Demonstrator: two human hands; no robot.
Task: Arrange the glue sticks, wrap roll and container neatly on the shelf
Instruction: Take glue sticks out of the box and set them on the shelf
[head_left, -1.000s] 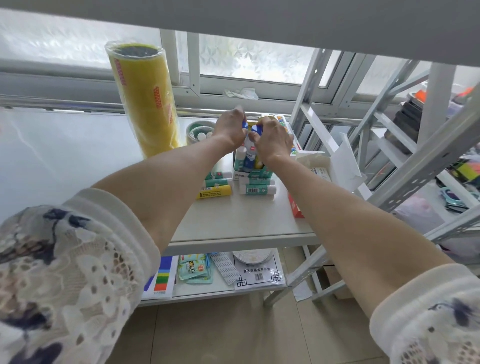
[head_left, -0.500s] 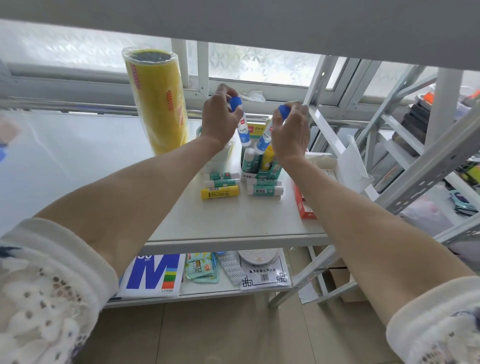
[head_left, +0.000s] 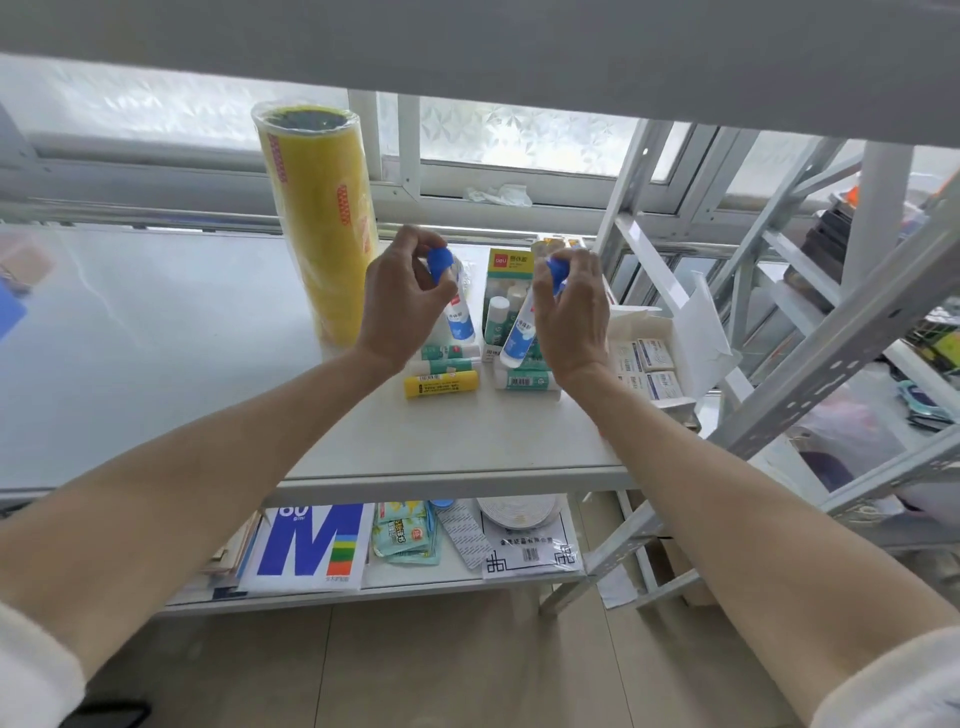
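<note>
My left hand (head_left: 402, 306) grips a blue-capped glue stick (head_left: 460, 317) by its cap, held upright above the shelf (head_left: 208, 364). My right hand (head_left: 574, 317) grips a second blue-capped glue stick (head_left: 517, 338), tilted with its base toward the left. Below them lie a yellow glue stick (head_left: 440, 386) and several green-and-white glue sticks (head_left: 524, 380) in rows. A green display box (head_left: 509, 291) with more sticks stands behind. The tall yellow wrap roll (head_left: 322, 218) stands upright to the left. The round container is hidden behind my left hand.
An open white box (head_left: 649, 364) of small packets sits at the right shelf end. White metal shelf posts (head_left: 810, 364) slant at right. The lower shelf holds a paper ream (head_left: 311, 545), sachets and a tape roll. An upper shelf board (head_left: 467, 52) overhangs the view.
Both hands lifted a blue-capped glue stick each out of the display box, then came slightly down and toward me, moving apart. The view shifted left.
</note>
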